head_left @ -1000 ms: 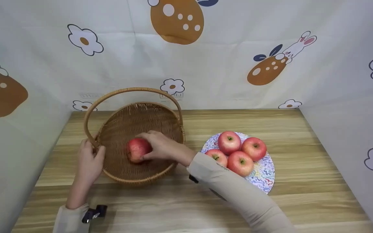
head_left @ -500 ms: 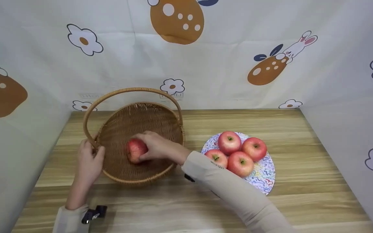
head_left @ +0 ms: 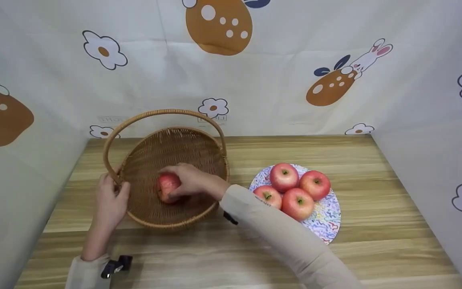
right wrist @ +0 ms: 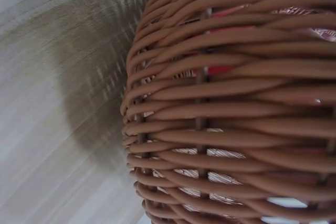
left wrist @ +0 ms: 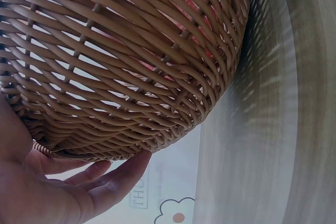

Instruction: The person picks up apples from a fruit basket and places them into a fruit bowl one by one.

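Note:
A brown wicker basket (head_left: 175,144) with a tall arched handle (head_left: 167,112) stands on the left part of the table. My left hand (head_left: 110,200) grips its left rim at the foot of the handle; in the left wrist view the fingers (left wrist: 121,182) curl round the woven edge. Inside the basket, my right hand (head_left: 191,180) holds a red apple (head_left: 168,187) low down, thumb on the near side and fingers over the top. Whether the apple touches the bottom is hard to tell. The right wrist view shows only basket weave (right wrist: 236,114), with bits of red behind it.
To the right, a round plate (head_left: 327,220) with a colourful squiggle pattern bears several red apples (head_left: 298,204). My right forearm (head_left: 279,237) passes in front of the plate's near left side. Printed cloth walls (head_left: 255,92) enclose the wooden table (head_left: 375,192) at the back and both sides.
My right hand and sleeve have shifted slightly left within the basket, and the hand covers a little more of the apple. My left hand and the basket have stayed in place.

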Tool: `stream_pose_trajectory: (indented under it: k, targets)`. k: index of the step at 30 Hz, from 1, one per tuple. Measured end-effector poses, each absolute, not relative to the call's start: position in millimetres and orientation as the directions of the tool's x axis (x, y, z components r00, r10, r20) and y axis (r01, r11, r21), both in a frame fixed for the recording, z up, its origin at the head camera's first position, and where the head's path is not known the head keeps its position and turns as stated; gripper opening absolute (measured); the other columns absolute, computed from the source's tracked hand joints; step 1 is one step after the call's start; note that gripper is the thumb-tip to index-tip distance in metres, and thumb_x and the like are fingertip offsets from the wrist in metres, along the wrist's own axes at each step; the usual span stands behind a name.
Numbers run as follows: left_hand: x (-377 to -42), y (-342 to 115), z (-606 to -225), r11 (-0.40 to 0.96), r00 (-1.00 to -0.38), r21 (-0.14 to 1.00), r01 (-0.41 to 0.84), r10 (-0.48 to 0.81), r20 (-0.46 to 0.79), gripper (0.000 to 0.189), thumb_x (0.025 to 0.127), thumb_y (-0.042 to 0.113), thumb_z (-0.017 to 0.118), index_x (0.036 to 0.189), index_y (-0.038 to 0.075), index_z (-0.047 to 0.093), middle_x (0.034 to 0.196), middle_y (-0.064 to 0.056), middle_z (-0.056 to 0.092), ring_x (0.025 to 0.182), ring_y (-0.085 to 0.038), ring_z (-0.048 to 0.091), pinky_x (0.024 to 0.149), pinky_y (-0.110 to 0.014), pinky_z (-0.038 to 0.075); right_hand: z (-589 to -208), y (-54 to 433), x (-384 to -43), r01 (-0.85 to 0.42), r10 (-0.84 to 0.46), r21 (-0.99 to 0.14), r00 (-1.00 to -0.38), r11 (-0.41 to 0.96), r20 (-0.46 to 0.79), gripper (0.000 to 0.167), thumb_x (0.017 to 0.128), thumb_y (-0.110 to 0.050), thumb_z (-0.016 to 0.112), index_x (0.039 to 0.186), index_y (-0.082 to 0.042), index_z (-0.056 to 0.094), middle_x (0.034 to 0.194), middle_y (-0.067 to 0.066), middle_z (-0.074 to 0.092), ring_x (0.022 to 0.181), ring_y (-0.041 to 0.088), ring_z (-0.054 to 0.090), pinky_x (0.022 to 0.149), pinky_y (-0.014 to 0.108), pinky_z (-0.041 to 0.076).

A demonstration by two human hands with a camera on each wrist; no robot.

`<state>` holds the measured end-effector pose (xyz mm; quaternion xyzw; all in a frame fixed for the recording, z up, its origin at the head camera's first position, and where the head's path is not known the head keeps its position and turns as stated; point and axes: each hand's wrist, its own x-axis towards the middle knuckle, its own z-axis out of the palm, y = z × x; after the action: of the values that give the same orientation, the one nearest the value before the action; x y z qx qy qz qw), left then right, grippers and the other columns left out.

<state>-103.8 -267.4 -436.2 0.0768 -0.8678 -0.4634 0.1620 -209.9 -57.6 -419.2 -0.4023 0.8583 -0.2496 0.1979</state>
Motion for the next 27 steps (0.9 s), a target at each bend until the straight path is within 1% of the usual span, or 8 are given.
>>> stream_pose_trajectory:
  k: [5,12,15,18,20,25,27]
  targets:
    - [-104.0,-267.2,-435.9,0.567,-0.935,0.824,0.015,-0.285,0.213,0.051,0.101,-0.001,0.048,0.149,-0.018,0.045,0.134,-0.034,0.051,0.116,-0.038,0.051,0.086,-0.019,0.04,-420.6,-59.2,-211.0,-0.575,-0.781,-0.584,-0.599,0.573,-0.177,0.071,0.093,-0.027,0.081,0.158,-0.021,0.051,0.148,0.012,0.058,0.136,0.023,0.05,0.108,0.027,0.044]
    - [-104.0,-266.3,-436.3,0.571,-0.928,0.821,0.024,-0.293,0.231,0.051,0.1,-0.001,0.048,0.148,-0.018,0.046,0.133,-0.035,0.051,0.115,-0.037,0.05,0.087,-0.024,0.041,-421.5,-60.7,-212.7,-0.559,-0.78,-0.593,-0.593,0.579,-0.202,0.068,0.095,-0.025,0.079,0.157,-0.024,0.051,0.149,0.012,0.057,0.137,0.025,0.05,0.109,0.029,0.043]
    - [-103.8,-266.4,-436.7,0.577,-0.926,0.816,0.039,-0.286,0.247,0.051,0.1,-0.001,0.048,0.147,-0.019,0.046,0.13,-0.035,0.052,0.111,-0.037,0.05,0.085,-0.023,0.041,-422.0,-61.0,-213.3,-0.553,-0.777,-0.598,-0.596,0.58,-0.203,0.068,0.095,-0.024,0.079,0.157,-0.023,0.052,0.149,0.012,0.058,0.138,0.025,0.049,0.11,0.03,0.043]
    - [-103.6,-267.2,-437.7,0.579,-0.927,0.814,0.055,-0.273,0.257,0.05,0.1,-0.001,0.047,0.146,-0.02,0.046,0.129,-0.035,0.052,0.109,-0.036,0.051,0.083,-0.022,0.042,-422.6,-61.9,-212.5,-0.553,-0.776,-0.601,-0.6,0.578,-0.194,0.068,0.094,-0.023,0.08,0.156,-0.021,0.053,0.144,0.012,0.06,0.134,0.024,0.051,0.109,0.029,0.043]
    - [-103.6,-267.8,-438.7,0.583,-0.928,0.81,0.063,-0.264,0.262,0.05,0.1,-0.001,0.047,0.146,-0.021,0.045,0.128,-0.034,0.052,0.106,-0.035,0.05,0.082,-0.023,0.042,-423.6,-62.9,-211.9,-0.551,-0.774,-0.602,-0.605,0.578,-0.188,0.067,0.092,-0.022,0.081,0.154,-0.02,0.054,0.142,0.012,0.061,0.132,0.024,0.052,0.107,0.028,0.043]
    - [-104.1,-267.2,-437.9,0.583,-0.928,0.811,0.051,-0.273,0.254,0.051,0.1,-0.001,0.047,0.146,-0.021,0.046,0.129,-0.034,0.052,0.107,-0.034,0.049,0.084,-0.027,0.041,-424.9,-63.3,-211.1,-0.544,-0.77,-0.611,-0.612,0.574,-0.179,0.066,0.091,-0.02,0.081,0.152,-0.019,0.056,0.139,0.013,0.062,0.128,0.024,0.053,0.105,0.028,0.044]
    - [-104.0,-267.1,-437.4,0.583,-0.929,0.812,0.044,-0.275,0.248,0.051,0.1,-0.001,0.047,0.146,-0.021,0.046,0.13,-0.034,0.052,0.108,-0.035,0.05,0.086,-0.028,0.041,-425.2,-63.3,-210.9,-0.54,-0.769,-0.616,-0.615,0.573,-0.175,0.065,0.091,-0.019,0.081,0.152,-0.018,0.056,0.139,0.013,0.062,0.128,0.024,0.053,0.105,0.028,0.044]
